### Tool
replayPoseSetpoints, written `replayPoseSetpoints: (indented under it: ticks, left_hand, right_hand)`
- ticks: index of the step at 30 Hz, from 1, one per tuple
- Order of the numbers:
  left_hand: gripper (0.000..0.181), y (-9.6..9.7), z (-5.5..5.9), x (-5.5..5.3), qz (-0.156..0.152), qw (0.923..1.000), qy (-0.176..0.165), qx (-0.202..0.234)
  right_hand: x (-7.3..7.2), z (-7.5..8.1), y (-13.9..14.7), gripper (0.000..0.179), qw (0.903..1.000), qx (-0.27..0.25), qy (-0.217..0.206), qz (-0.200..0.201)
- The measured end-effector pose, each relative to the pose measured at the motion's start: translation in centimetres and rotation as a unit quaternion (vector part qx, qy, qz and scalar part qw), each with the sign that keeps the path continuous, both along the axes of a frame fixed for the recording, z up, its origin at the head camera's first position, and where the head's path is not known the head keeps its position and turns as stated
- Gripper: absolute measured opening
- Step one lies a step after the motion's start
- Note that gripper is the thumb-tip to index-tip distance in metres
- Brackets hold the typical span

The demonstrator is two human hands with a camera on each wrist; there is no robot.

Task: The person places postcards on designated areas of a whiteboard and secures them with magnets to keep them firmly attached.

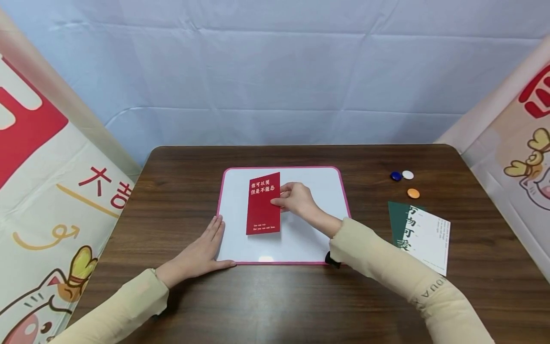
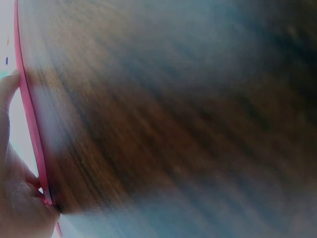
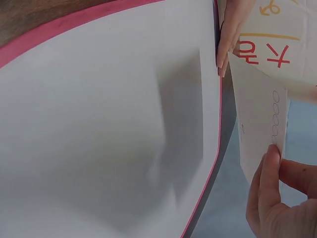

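Note:
My right hand (image 1: 298, 198) pinches a red card (image 1: 263, 208) with pale lettering by its right edge, thumb on the printed face. The card is held up over a whiteboard (image 1: 309, 239) with a pink rim. In the right wrist view the card's pale back (image 3: 257, 109) faces the camera, with a row of small circles, and a shadow falls on the board below. My left hand (image 1: 199, 253) rests at the board's left edge with fingers extended, the thumb by the lower left corner. The left wrist view catches only part of this hand at the pink rim (image 2: 30, 114).
Round magnet-like discs in blue (image 1: 396, 176), white (image 1: 407, 175) and orange (image 1: 413, 193) lie at the right. Nearer, a white card (image 1: 431, 243) overlaps a green one (image 1: 396, 220). A black item (image 1: 332, 259) sits at the board's lower right corner, partly behind the sleeve.

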State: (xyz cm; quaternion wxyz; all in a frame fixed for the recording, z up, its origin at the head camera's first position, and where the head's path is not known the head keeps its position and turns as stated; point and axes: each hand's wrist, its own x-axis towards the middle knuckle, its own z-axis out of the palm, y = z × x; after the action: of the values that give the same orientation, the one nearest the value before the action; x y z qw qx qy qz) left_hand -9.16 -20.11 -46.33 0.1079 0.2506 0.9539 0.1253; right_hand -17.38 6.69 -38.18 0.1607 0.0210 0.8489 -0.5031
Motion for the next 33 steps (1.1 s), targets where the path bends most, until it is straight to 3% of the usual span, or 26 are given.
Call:
replayPoseSetpoints:
  ticks: [33]
  left_hand:
    - [0.108,-0.1,0.0,-0.1,0.010,0.9998,-0.015,0.009]
  right_hand:
    - [-0.6,-1.0,-4.5,0.036,0.9995,-0.015,-0.023,0.013]
